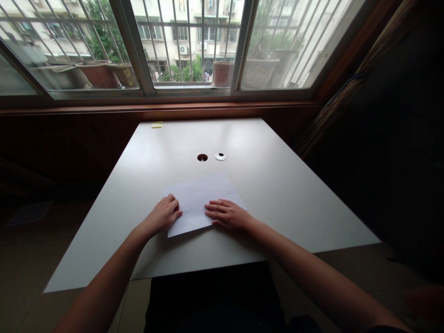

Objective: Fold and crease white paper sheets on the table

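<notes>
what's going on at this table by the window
Someone has both hands on a sheet of white paper that lies askew on a white table. The left hand is curled at the sheet's left edge; whether it grips the paper is hard to tell. The right hand rests over the near right part, palm down. Beyond the sheet are a round hole in the tabletop and, right of it, a pale round piece.

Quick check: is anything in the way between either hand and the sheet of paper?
Nothing visible is. The right hand lies on the sheet of paper; the left hand is at its left edge. The round white disc sits clear beyond the far edge.
</notes>
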Motion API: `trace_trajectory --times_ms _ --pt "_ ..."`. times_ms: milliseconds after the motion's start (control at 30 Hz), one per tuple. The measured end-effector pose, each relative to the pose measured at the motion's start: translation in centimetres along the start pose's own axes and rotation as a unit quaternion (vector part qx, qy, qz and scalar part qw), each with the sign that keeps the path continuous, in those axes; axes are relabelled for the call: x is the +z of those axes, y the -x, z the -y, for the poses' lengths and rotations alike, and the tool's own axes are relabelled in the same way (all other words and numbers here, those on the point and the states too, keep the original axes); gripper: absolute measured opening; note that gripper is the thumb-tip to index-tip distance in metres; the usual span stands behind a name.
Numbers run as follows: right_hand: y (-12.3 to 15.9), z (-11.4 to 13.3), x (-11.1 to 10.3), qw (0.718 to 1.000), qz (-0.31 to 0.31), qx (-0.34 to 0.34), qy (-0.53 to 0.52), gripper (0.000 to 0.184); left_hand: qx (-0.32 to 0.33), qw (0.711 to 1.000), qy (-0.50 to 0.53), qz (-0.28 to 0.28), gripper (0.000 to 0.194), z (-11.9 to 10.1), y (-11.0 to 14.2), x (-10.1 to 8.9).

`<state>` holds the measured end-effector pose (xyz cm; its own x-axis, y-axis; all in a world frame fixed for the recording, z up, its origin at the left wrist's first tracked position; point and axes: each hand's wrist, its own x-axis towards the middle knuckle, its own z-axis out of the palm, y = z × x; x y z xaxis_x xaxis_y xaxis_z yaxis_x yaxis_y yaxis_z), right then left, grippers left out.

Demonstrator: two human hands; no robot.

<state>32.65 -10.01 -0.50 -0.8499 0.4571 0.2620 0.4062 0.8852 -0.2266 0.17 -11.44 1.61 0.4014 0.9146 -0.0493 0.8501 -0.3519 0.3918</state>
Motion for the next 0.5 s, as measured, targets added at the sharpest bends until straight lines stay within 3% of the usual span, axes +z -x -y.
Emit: trace_trajectory --times_ms 200,333,500 --pt "0.0 0.0 0.2 1.0 0.007 0.0 0.003 0.043 0.05 0.998 -0.029 0.039 0.031 -3.4 -1.7 -0.9" --pt "0.0 0.0 0.5 1.0 0.004 -0.003 0.0 0.046 0.082 0.994 -0.031 0.068 0.023 -5.5 -4.4 -0.1" --pt "0.8 -0.2 -0.3 0.998 -0.028 0.012 -0.049 0.053 0.071 0.994 -0.021 0.084 0.015 -6.5 -6.4 0.4"
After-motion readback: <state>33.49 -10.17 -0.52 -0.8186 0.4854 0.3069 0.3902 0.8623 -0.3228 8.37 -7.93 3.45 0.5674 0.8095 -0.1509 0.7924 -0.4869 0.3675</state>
